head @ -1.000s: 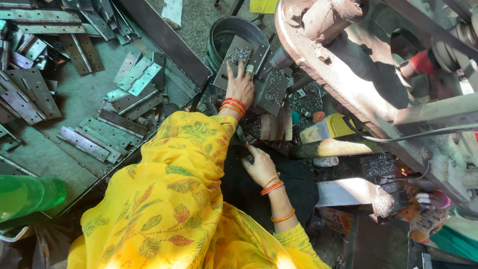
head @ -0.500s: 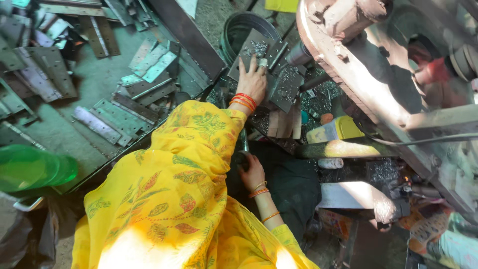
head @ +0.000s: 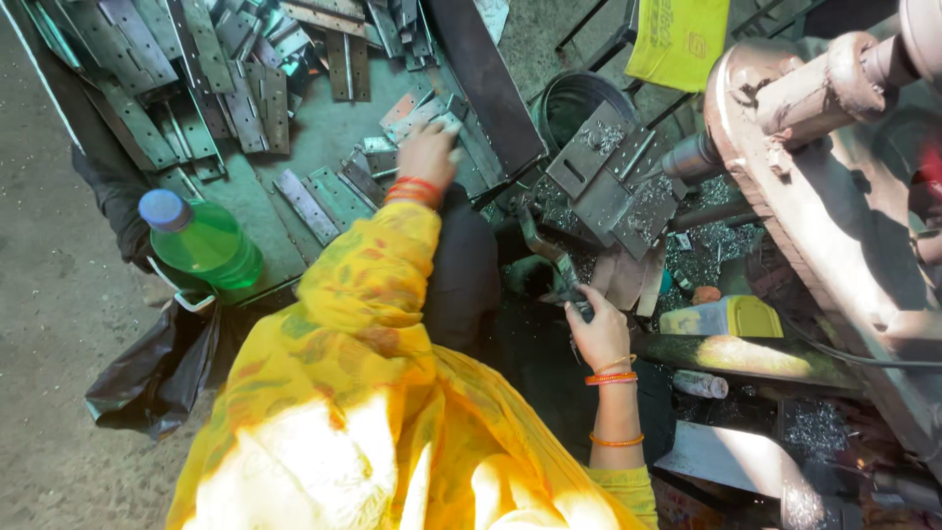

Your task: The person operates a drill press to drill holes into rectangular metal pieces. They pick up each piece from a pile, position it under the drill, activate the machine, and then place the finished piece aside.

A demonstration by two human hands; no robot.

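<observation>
Left hand (head: 428, 155) was stretched out over the pile of flat metal plates (head: 339, 191) on the floor, fingers (head: 446, 147) curled down onto one grey plate (head: 417, 116) at the near edge of the pile; touching it, but couldn't tell if it was actually pinched or just pressed. Right hand (head: 599, 334) sat lower, close to the body, fingers closed around a dark curved metal handle (head: 549, 260) that ran up toward the drilled plates (head: 613, 177) stacked by the machine. Those plates lay tilted, covered in metal shavings (head: 711, 250), just beside a round dark bucket (head: 579, 103). The big rusty machine body (head: 824, 196) filled the right side. A yellow-capped container (head: 726, 317) lay on its side near the right hand, just past the wrist. Green plastic bottle with blue cap (head: 201, 245) stood at the left, beside a black plastic bag (head: 157, 378), well apart from both hands. Yellow cloth (head: 677, 39) lay at the top edge. Orange bangles on both wrists, yellow patterned sleeve (head: 363, 294) across the middle of the view.
</observation>
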